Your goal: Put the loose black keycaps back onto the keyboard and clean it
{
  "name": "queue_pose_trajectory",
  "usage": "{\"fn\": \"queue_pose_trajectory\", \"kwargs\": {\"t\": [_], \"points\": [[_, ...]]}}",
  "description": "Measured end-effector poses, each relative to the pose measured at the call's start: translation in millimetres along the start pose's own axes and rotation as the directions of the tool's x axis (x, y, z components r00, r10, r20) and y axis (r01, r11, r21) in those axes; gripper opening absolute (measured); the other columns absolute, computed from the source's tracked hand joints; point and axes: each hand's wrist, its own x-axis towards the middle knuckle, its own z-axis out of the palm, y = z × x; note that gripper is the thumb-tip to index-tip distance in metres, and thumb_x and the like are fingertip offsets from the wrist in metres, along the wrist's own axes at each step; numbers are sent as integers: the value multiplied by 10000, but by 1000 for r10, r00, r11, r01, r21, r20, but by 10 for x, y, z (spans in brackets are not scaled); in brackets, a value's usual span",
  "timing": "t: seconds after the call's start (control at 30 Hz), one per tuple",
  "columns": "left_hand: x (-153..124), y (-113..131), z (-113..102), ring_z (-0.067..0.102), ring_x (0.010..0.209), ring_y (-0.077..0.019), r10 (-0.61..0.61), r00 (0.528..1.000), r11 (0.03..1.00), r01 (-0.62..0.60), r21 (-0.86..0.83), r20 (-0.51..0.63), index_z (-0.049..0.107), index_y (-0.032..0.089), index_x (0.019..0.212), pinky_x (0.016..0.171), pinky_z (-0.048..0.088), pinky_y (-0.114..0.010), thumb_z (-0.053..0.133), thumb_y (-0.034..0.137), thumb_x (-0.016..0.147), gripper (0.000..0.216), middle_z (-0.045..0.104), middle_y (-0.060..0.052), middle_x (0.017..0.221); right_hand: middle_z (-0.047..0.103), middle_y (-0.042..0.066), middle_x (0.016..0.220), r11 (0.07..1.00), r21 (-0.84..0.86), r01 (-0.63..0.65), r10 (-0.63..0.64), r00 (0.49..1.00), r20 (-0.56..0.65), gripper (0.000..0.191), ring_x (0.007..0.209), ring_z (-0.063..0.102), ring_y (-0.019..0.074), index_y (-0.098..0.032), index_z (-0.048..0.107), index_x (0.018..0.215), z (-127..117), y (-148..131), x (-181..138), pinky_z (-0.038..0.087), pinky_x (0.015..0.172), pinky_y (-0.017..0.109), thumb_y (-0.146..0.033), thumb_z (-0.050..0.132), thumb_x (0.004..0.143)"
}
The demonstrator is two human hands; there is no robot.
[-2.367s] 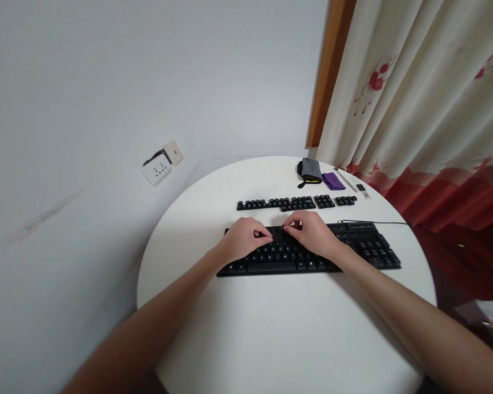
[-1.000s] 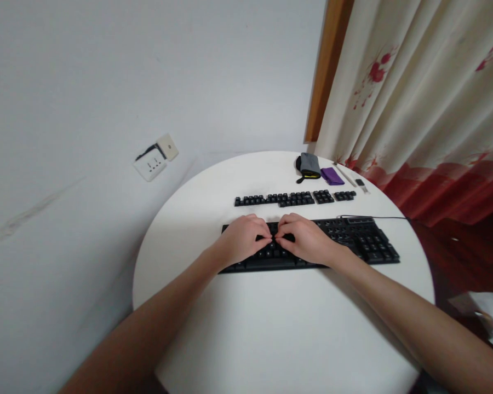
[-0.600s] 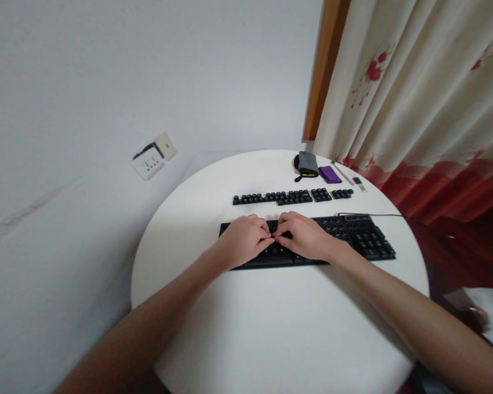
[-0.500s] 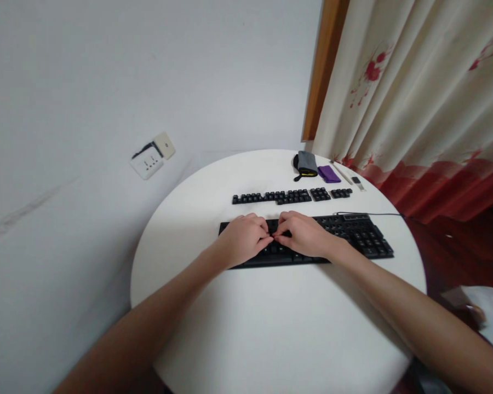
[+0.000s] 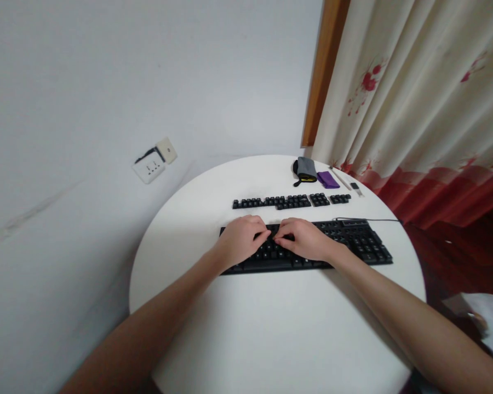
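A black keyboard lies across the middle of the round white table. My left hand and my right hand rest on its left half, close together. The fingers of both are curled, and their tips nearly meet over the upper key rows. Whatever sits under or between the fingertips is hidden. Beyond the keyboard, a row of loose black keycaps is laid out in groups.
At the table's far edge lie a grey pouch, a purple cloth, a thin stick and a small tool. The keyboard's cable runs off to the right. A floral curtain hangs on the right, and a wall socket is on the left.
My hands have drawn together from slightly apart, and the fingertips now nearly touch over the keyboard's middle. The view has shifted a little.
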Motion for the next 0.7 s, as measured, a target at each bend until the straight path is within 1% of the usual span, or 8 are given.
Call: {"fn": "queue_pose_trajectory", "kwargs": {"t": [0.07,0.13,0.23,0.3,0.43,0.6,0.7], "points": [[6,-33,-17,628,912,-183,-46,996,998,44,-33,-78,729,206,867,852,490,-305,500,236,960,248,699,-36,940,704,32,874,1000,7,-19,19,998,-56,166,813,621,162,-201,736,880,-18,31,1,446,761,271,-197,571,900],[10,-64,-28,629,938,-178,-67,991,996,60,-63,-117,727,208,910,875,492,-307,503,203,949,227,703,-32,982,724,38,909,999,15,-53,54,989,-135,191,835,636,170,-197,732,920,-27,78,4,460,782,281,-172,543,902],[12,-95,-21,627,976,-177,-64,991,994,53,-90,-116,722,217,1026,906,494,-321,501,151,929,250,703,-30,1038,743,46,986,994,32,-106,111,963,-244,236,897,660,182,-194,728,990,-14,153,12,478,842,298,-138,522,889],[13,-106,-1,624,983,-180,-52,993,994,42,-99,-103,720,225,1063,911,497,-332,486,111,915,300,703,-29,1040,749,51,996,990,31,-136,139,949,-282,252,914,670,190,-192,730,997,6,187,18,487,861,309,-128,519,877],[5,-103,41,611,961,-191,23,998,993,-29,-115,-51,743,226,1025,908,497,-353,471,33,857,374,696,-29,983,756,58,989,986,21,-163,162,944,-289,259,929,681,206,-191,741,967,41,213,29,497,879,328,-117,516,862],[-21,-64,70,587,944,-195,121,991,988,-115,-104,55,748,240,1075,894,485,-353,460,0,823,452,666,-38,977,757,51,985,987,17,-158,157,947,-279,257,931,681,205,-196,742,951,66,232,35,499,885,328,-114,518,855],[-27,-45,72,578,939,-196,148,984,987,-140,-80,102,749,253,1081,875,480,-345,461,-14,801,482,655,-37,973,758,46,969,987,15,-162,160,949,-273,257,916,682,202,-197,741,945,74,241,36,501,875,323,-114,516,854]]}}
